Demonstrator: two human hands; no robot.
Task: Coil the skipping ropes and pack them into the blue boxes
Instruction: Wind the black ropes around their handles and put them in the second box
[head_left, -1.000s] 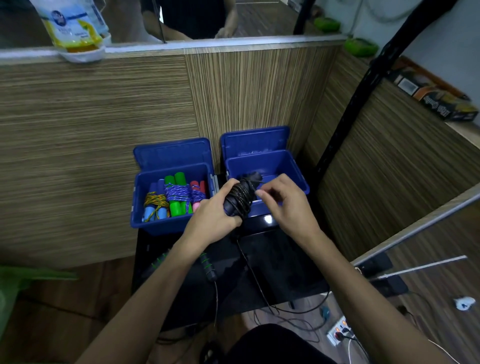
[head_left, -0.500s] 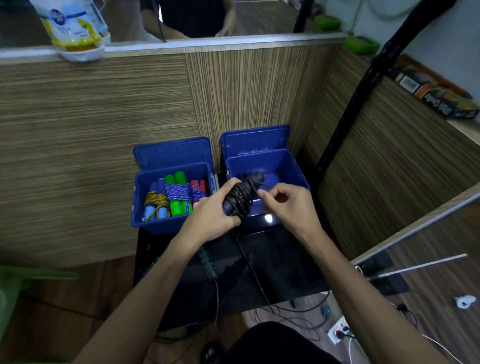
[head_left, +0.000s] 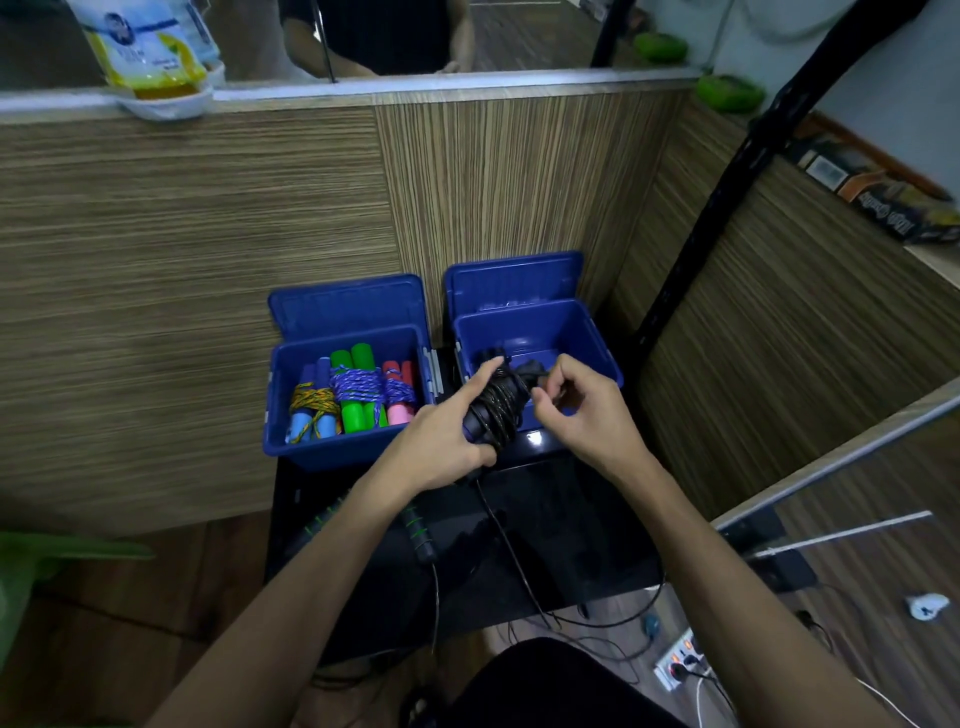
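My left hand (head_left: 441, 441) grips the black handles of a black skipping rope (head_left: 496, 410), its cord wound round them in a coil. My right hand (head_left: 582, 410) pinches the cord's loose end just right of the coil, over the front rim of the right blue box (head_left: 597, 343). That box holds something dark, partly hidden. The left blue box (head_left: 291, 452) contains several coiled ropes with green, pink and blue handles. Another rope with green-striped black handles (head_left: 418, 535) lies on the black table (head_left: 571, 530), its cord trailing off the front edge.
Both box lids stand open against the wooden partition (head_left: 260, 208). A black pole (head_left: 727, 171) slants up at the right. A power strip (head_left: 680, 660) and cables lie on the floor below. A green object (head_left: 31, 566) sits at far left.
My right hand has shifted slightly right and its fingers have curled tighter on the cord end. My left hand keeps its grip on the coiled rope, barely moved.
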